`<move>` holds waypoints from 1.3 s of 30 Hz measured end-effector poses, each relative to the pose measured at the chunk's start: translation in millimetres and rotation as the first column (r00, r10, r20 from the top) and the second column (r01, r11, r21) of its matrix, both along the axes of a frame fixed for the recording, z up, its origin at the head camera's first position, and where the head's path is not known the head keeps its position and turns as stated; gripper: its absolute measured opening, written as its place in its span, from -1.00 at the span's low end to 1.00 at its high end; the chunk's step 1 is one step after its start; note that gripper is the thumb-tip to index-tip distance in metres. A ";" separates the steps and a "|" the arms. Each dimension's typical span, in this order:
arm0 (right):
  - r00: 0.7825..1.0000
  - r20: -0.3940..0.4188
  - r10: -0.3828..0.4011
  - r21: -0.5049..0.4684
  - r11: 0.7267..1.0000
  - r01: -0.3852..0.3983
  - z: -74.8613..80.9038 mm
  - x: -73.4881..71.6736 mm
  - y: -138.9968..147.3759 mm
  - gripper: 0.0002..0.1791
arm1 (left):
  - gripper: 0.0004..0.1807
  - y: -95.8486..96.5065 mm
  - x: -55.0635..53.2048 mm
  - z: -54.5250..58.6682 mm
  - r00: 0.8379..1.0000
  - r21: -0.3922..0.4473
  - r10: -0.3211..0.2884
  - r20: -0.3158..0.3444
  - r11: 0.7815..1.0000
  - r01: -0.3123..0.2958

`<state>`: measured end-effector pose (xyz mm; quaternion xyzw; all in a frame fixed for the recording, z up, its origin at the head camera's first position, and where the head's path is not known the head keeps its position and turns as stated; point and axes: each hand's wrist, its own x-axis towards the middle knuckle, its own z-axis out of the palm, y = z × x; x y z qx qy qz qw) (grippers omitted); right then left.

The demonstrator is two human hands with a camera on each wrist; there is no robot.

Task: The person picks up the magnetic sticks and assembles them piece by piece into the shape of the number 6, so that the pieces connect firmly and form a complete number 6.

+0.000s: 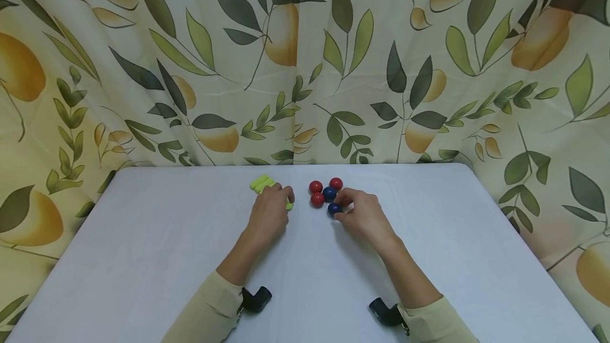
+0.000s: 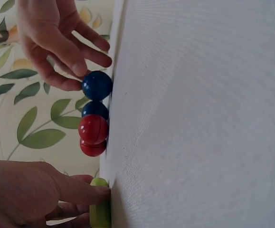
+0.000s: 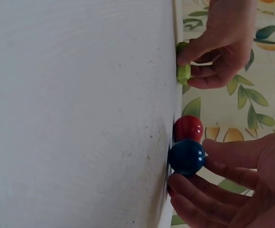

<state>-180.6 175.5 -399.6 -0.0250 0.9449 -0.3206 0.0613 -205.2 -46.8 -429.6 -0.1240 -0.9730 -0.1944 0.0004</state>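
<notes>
My left hand (image 1: 269,211) pinches a small yellow-green stick-like piece (image 2: 99,209) between thumb and fingers, low at the table surface. More yellow-green pieces (image 1: 260,183) lie just beyond that hand, partly covered by it. To the right, my right hand (image 1: 367,220) has its thumb and fingertips around a shiny blue ball (image 1: 334,209), which sits at the table surface in the right wrist view. Its other fingers are spread. Close behind this ball are a second blue ball (image 1: 329,193) and three red balls (image 1: 316,199), grouped together.
A white cloth covers the table (image 1: 143,258), whose far edge runs just behind the pieces and balls. Beyond it hangs a curtain (image 1: 305,68) printed with leaves and fruit. Dark wrist cameras (image 1: 257,299) are strapped at both sleeves.
</notes>
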 end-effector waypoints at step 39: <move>0.992 0.086 0.094 -0.069 0.994 -0.088 1.9 9.3 13.6 -0.73 | -0.76 18.0 20.5 15.6 0.957 0.218 -0.219 0.192 0.960 0.176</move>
